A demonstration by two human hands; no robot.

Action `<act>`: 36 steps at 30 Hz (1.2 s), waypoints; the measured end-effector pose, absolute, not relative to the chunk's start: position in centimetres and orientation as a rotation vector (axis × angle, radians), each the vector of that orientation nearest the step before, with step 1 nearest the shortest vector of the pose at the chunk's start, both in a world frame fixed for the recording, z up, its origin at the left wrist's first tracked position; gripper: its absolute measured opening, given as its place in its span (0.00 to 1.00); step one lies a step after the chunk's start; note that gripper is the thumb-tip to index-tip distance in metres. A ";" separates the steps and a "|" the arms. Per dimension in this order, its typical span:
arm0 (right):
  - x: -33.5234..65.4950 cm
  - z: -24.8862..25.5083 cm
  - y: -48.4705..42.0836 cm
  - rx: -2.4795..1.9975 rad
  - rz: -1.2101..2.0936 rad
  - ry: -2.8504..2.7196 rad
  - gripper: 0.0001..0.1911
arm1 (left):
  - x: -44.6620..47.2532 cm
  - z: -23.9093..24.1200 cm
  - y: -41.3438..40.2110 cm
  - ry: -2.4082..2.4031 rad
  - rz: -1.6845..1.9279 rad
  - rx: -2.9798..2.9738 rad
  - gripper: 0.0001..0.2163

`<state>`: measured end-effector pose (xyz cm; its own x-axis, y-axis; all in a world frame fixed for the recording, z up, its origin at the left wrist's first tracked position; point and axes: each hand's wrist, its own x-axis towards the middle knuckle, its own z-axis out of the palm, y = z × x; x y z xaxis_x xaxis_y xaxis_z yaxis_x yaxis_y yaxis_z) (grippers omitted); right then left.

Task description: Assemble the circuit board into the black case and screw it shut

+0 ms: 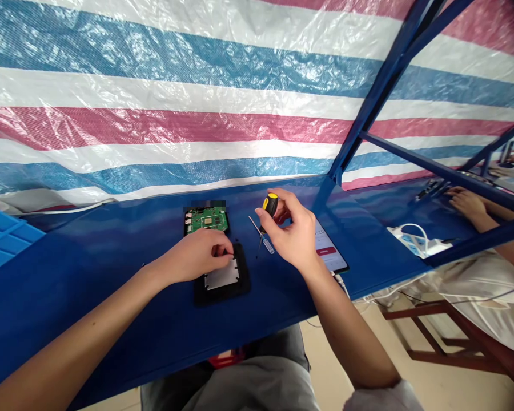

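Note:
My right hand holds a yellow-and-black screwdriver, its thin shaft pointing down toward the table. Behind that shaft lies a second screwdriver with a clear handle. My left hand is closed in a pinch at the upper edge of a silver metal plate; whatever sits between the fingertips is too small to make out. The plate lies on a black case part. Just beyond my left hand is a green circuit board in a dark housing, partly covered by the hand.
A phone with a lit screen lies right of my right hand, a white cable at its end. Farther right are a white power strip, blue frame bars and another person's hand. A blue plastic tray stands left.

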<state>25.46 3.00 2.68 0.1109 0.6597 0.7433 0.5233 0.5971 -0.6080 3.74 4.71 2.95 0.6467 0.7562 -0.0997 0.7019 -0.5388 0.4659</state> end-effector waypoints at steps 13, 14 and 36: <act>25.6 2.8 3.0 -1.036 0.117 -1.556 0.14 | 4.5 2.3 4.6 1.102 0.085 2.432 0.07; 25.6 2.7 2.9 -1.033 0.115 -1.557 0.14 | 4.6 2.3 4.7 1.103 0.080 2.431 0.07; 25.6 2.9 2.7 -1.030 0.103 -1.561 0.14 | 4.9 3.4 5.8 1.047 -0.035 2.411 0.09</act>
